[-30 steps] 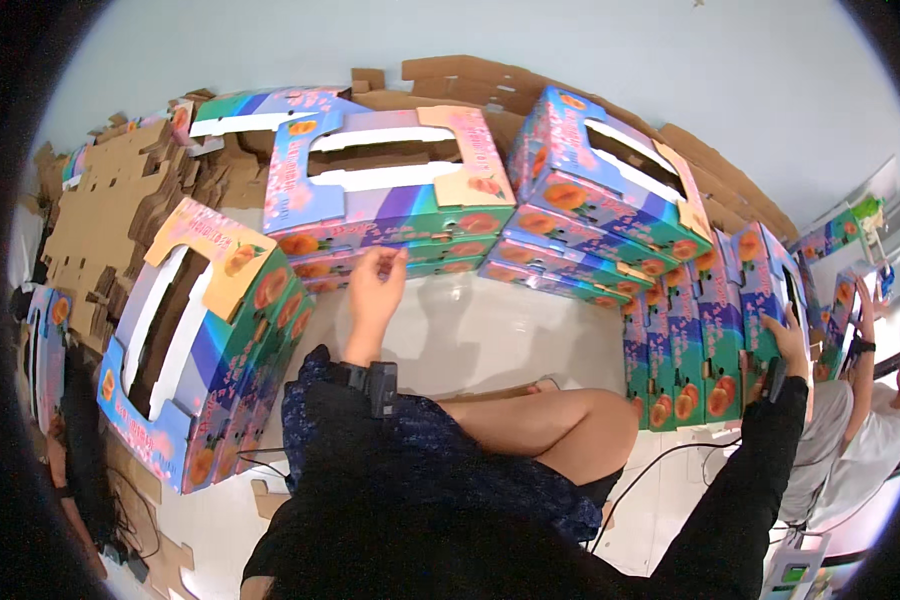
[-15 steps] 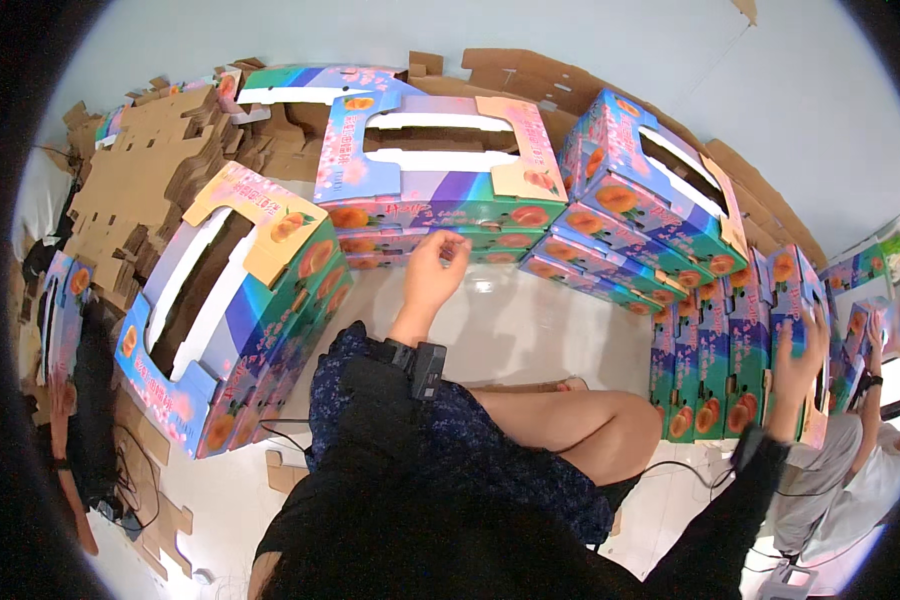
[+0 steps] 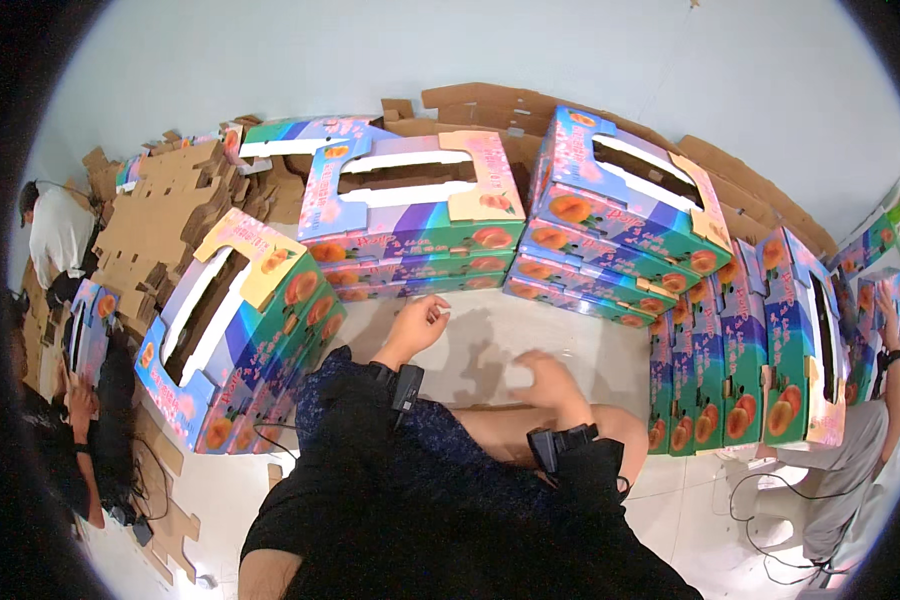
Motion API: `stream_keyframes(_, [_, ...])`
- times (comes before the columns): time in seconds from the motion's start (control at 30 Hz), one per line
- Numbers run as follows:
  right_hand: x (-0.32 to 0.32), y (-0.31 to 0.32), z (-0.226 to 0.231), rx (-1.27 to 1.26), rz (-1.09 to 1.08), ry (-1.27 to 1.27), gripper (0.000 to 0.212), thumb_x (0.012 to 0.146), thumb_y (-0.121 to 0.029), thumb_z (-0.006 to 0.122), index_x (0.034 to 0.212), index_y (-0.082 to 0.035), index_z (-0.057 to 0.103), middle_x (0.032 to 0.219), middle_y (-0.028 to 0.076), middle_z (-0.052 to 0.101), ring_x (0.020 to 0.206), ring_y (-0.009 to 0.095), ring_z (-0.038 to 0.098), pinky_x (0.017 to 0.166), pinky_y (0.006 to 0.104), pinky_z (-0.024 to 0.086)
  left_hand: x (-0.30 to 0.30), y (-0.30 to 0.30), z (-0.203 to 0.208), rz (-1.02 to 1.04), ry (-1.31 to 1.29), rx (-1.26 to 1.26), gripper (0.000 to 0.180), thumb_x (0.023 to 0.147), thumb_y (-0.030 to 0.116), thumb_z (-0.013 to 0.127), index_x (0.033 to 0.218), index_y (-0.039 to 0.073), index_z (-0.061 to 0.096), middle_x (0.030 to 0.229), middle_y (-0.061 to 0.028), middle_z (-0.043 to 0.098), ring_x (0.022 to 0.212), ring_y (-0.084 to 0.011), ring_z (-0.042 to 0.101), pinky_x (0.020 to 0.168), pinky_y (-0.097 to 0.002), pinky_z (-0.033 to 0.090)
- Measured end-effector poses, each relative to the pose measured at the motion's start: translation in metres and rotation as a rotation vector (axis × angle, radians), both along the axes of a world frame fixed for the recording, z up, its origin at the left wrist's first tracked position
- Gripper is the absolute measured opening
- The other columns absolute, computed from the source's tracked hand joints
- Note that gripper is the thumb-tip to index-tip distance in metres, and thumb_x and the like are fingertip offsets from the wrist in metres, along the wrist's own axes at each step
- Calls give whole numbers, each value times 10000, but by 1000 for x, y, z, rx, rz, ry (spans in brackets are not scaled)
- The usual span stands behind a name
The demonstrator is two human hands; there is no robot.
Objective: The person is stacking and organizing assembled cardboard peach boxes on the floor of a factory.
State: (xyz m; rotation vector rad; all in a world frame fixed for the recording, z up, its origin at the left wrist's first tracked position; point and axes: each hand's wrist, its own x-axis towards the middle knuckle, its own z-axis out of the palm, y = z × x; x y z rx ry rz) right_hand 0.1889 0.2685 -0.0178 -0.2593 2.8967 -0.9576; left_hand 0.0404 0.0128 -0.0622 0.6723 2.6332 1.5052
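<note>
My left hand (image 3: 417,327) hovers over the pale floor in front of the middle stack, its fingers curled in with nothing visible in them. Lower and to the right, my right hand (image 3: 553,386) is above my legs, slightly blurred, thumb and fingers apart, holding nothing. Colourful fruit cartons with peach pictures surround me: a left stack (image 3: 270,335), a middle stack (image 3: 420,240) and a right stack (image 3: 625,215). Farther right, several more cartons (image 3: 735,385) stand on edge in a row. Neither hand touches a carton.
Flat brown cardboard sheets (image 3: 160,215) are piled at the far left and along the wall. Co-workers sit at both sides; at the right a person's hand (image 3: 887,315) touches a carton. Black cables (image 3: 740,500) lie on the floor at the right.
My right hand has left the upright row of cartons and come left and inward over my legs. My left hand stays curled in front of the middle stack. The view has tilted up slightly.
</note>
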Motion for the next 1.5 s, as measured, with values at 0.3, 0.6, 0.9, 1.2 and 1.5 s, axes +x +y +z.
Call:
stream_keyframes(0.3, [-8,3,6,175,-146,-350,644,761,-508,666,1222,-63,606,1149,228,627,1056,384,594,890,425,477,17,29,-4,-76,57,-277,209,809,199,636,999,113,645,778,-78,653,703,-260,651,643,-393,511])
stream_keyframes(0.6, [-19,3,5,12,-45,-349,648,786,-490,646,1246,-39,582,1162,221,623,1080,374,587,912,421,470,21,33,-24,-274,21,-389,245,780,154,656,1016,87,657,762,-102,635,687,-259,620,635,-381,499])
stream_keyframes(0.9, [-10,0,41,-325,-84,226,357,790,-193,695,1107,-37,639,1116,170,648,1074,339,595,925,390,466,25,33,-20,-219,9,-372,231,758,164,637,984,125,661,768,-77,641,716,-260,641,645,-387,498])
stream_keyframes(1.2, [177,188,233,408,-994,1310,167,900,-101,635,1006,28,644,1006,94,662,947,182,607,892,305,464,30,30,-19,-272,16,-373,214,764,167,636,971,116,657,761,-95,653,736,-285,643,663,-405,502])
stream_keyframes(1.5, [213,298,261,463,-930,111,775,794,-349,725,1400,6,399,1208,238,580,1112,325,580,946,363,438,24,21,-44,-242,47,-427,182,755,182,639,913,105,685,773,-108,663,721,-288,642,659,-398,511])
